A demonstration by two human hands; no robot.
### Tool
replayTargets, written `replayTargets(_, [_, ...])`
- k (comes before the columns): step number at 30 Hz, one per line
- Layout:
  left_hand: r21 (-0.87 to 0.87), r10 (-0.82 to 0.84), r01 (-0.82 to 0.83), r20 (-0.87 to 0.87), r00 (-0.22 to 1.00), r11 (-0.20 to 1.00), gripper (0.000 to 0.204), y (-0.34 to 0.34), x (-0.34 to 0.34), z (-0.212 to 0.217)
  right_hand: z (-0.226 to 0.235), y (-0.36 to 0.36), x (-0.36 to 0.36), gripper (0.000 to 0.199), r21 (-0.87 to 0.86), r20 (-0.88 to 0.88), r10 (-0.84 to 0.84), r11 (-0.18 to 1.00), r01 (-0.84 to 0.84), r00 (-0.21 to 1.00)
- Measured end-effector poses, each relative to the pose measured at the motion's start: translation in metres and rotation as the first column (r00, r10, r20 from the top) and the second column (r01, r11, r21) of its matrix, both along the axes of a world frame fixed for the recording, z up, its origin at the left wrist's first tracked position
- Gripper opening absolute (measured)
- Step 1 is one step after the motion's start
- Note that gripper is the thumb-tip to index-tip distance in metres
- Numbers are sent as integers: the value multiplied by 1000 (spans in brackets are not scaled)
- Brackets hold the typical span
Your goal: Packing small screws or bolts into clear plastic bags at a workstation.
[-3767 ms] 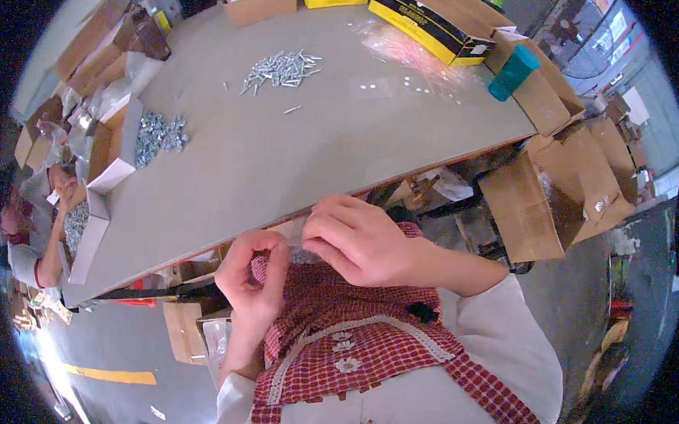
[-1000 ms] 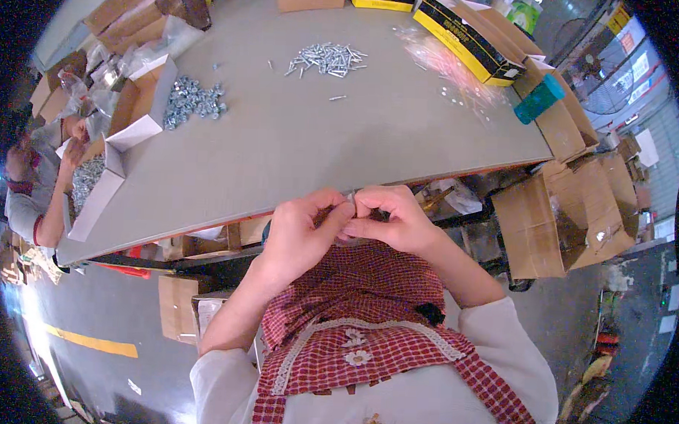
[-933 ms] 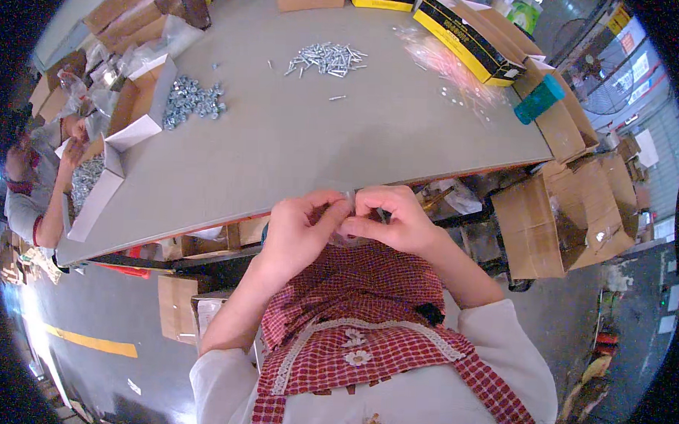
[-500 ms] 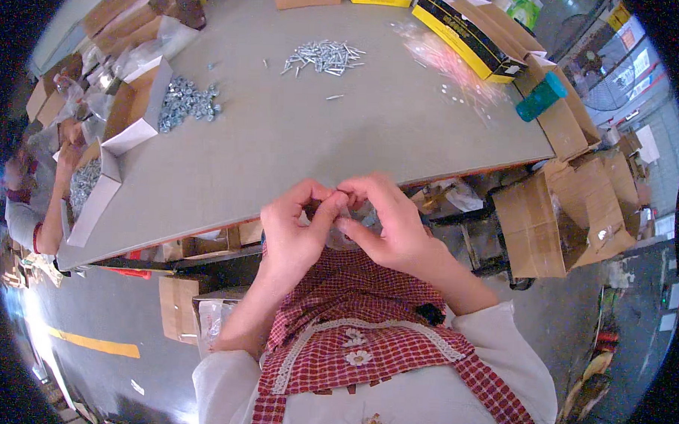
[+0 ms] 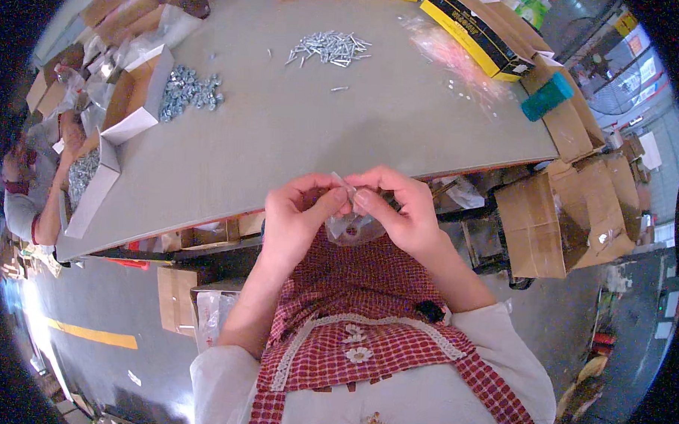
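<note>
In front of my apron, just off the near edge of the table (image 5: 297, 147), I have a small clear plastic bag (image 5: 354, 232) in both hands. My left hand (image 5: 291, 218) pinches the bag's upper edge between thumb and forefinger. Close beside it, the thumb and fingers of my right hand (image 5: 414, 214) grip the same edge. The lower part of the bag hangs below the fingertips; something small and roundish shows through it, too unclear to name. Farther off lie a pile of silvery screw-like pieces (image 5: 332, 47) and a single loose one (image 5: 340, 88).
At the left, small metal fittings (image 5: 186, 94) lie by an open cardboard tray (image 5: 138, 93); another person's arm (image 5: 56, 195) reaches to a second tray (image 5: 101, 181). Clear and pinkish plastic bags (image 5: 453, 55), a black-yellow box (image 5: 480, 37) and a teal cylinder (image 5: 547, 97) are at the far right.
The plastic bag now hangs visibly below my fingers, where it was mostly hidden before. Both hands have shifted slightly, with the thumbs now side by side at its upper edge.
</note>
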State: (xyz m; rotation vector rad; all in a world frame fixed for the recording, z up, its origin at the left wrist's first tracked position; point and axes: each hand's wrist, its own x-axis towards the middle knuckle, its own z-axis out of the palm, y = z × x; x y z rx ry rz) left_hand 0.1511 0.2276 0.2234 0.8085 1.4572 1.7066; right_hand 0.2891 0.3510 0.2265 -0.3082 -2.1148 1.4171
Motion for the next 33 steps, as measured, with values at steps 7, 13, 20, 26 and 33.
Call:
replayTargets(7, [10, -30, 30, 42, 999, 999, 9, 1, -1, -5, -7, 1, -1, 16, -57, -35, 38, 998, -40, 999])
replayTargets(13, [38, -23, 22, 36, 999, 999, 4, 3, -1, -10, -12, 4, 0, 18, -87, -25, 73, 993, -75, 997])
replayTargets(20, [59, 67, -64, -57, 996, 996, 3, 4, 2, -13, -3, -2, -8, 36, 353, 14, 45, 934, -47, 999])
replayTargets(26, [105, 199, -172, -357, 913, 979, 5, 4, 8, -13, 1, 7, -6, 34, 370, 57, 52, 926, -70, 997])
replayTargets(33, [38, 179, -187, -526, 831, 982, 6, -1, 10, -10, 11, 3, -5, 15, 412, 181, -79, 911, -2, 980])
